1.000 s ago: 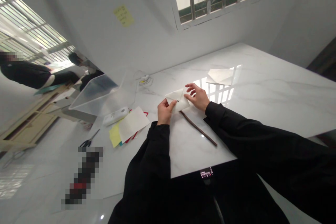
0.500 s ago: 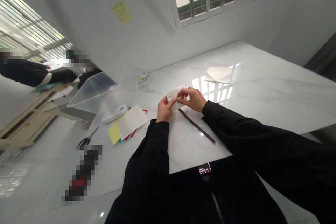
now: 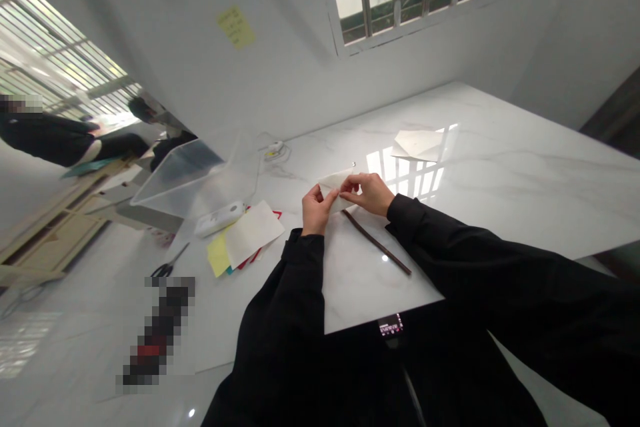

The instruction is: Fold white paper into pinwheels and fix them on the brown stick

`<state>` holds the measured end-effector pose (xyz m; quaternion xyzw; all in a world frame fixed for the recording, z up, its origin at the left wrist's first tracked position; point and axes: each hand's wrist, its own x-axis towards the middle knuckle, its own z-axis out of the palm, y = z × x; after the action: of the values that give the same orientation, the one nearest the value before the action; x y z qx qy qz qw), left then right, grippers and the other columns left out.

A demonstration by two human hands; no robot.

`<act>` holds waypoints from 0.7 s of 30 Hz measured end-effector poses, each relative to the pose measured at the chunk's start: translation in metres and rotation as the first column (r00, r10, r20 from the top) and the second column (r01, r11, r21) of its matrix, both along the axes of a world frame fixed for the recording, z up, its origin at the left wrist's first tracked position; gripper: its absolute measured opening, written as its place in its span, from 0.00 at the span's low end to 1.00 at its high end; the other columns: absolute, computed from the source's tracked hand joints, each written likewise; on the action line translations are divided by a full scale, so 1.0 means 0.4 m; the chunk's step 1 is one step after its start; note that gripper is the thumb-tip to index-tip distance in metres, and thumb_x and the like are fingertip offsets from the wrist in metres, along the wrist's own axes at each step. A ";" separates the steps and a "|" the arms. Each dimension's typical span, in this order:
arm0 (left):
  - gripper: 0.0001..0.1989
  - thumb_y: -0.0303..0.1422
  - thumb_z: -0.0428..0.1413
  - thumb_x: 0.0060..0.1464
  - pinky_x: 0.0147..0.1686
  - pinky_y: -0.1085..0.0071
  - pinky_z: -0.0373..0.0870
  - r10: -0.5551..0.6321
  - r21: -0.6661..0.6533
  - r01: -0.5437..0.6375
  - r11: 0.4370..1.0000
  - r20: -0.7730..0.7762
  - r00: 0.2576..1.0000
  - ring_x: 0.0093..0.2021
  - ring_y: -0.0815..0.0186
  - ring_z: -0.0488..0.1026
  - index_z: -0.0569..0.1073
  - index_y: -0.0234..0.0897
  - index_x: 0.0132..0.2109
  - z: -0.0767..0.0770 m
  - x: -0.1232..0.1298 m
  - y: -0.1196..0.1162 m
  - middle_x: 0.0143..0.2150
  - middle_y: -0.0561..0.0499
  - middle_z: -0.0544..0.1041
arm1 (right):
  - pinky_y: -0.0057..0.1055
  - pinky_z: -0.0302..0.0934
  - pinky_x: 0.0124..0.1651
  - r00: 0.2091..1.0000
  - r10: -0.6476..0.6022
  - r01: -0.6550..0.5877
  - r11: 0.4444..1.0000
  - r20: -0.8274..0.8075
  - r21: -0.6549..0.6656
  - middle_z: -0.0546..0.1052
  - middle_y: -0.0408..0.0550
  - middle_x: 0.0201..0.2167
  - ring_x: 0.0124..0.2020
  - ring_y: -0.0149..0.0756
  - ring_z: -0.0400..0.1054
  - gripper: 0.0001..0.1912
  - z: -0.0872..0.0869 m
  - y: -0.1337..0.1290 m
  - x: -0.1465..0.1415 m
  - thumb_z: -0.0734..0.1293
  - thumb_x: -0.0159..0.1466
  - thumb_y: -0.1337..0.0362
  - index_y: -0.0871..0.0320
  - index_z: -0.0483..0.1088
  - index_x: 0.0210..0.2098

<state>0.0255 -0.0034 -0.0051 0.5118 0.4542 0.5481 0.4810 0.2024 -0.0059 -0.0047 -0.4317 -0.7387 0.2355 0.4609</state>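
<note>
My left hand is closed on a small piece of cream folded paper, thumb in front and fingers behind it. My right hand pinches at the same paper close to the left thumb. Whether something tiny sits between those fingertips I cannot make out. Just beyond the paper's far corner lies a small shiny object, too small to name. A thin dark brown stick rests on the table below my hands, running toward the front edge.
On the white marbled table lie another folded cream paper, a stack of coloured papers, a white power strip and scissors. A clear plastic bin stands left. People sit at the far left.
A small shiny spot that showed at my right fingertips is no longer visible there. My fingers have shifted slightly on the paper; the other things stay where they were.
</note>
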 end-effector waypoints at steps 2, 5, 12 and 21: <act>0.24 0.41 0.73 0.42 0.41 0.68 0.75 0.006 0.022 -0.006 1.000 -0.034 0.999 0.39 0.60 0.80 0.82 0.33 0.45 0.001 -0.002 0.000 0.41 0.45 0.85 | 0.32 0.63 0.40 0.999 0.019 -0.022 0.999 -0.047 -0.050 0.81 0.43 0.30 0.31 0.33 0.69 0.03 -0.002 0.002 0.000 0.74 0.64 0.63 0.56 0.79 0.35; 0.21 0.40 0.72 0.43 0.42 0.68 0.75 0.041 0.055 -0.038 0.998 -0.070 0.997 0.40 0.60 0.80 0.82 0.33 0.43 -0.005 -0.009 0.007 0.41 0.45 0.84 | 0.31 0.63 0.38 0.995 0.046 -0.056 0.993 -0.093 -0.105 0.80 0.43 0.30 0.30 0.32 0.69 0.06 -0.005 0.011 0.003 0.74 0.64 0.60 0.56 0.79 0.35; 0.22 0.41 0.70 0.42 0.27 0.75 0.70 0.295 -0.088 -0.292 0.952 0.031 0.955 0.29 0.69 0.75 0.78 0.34 0.43 -0.014 -0.037 0.030 0.35 0.50 0.80 | 0.31 0.61 0.39 0.997 -0.038 0.040 0.999 0.067 -0.018 0.79 0.43 0.29 0.30 0.33 0.69 0.02 -0.029 0.056 0.060 0.73 0.63 0.65 0.57 0.78 0.34; 0.20 0.40 0.69 0.44 0.27 0.74 0.71 0.416 -0.186 -0.386 0.903 0.157 0.896 0.25 0.73 0.71 0.73 0.37 0.42 -0.015 -0.063 0.041 0.33 0.54 0.75 | 0.31 0.61 0.39 0.991 -0.075 0.083 0.994 0.107 -0.069 0.78 0.43 0.28 0.30 0.34 0.70 0.02 -0.058 0.085 0.096 0.71 0.63 0.66 0.57 0.77 0.34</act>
<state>0.0003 0.0132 -0.0111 0.3136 0.5411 0.6470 0.4362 0.2407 0.0281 -0.0279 -0.4888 -0.7350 0.2210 0.4147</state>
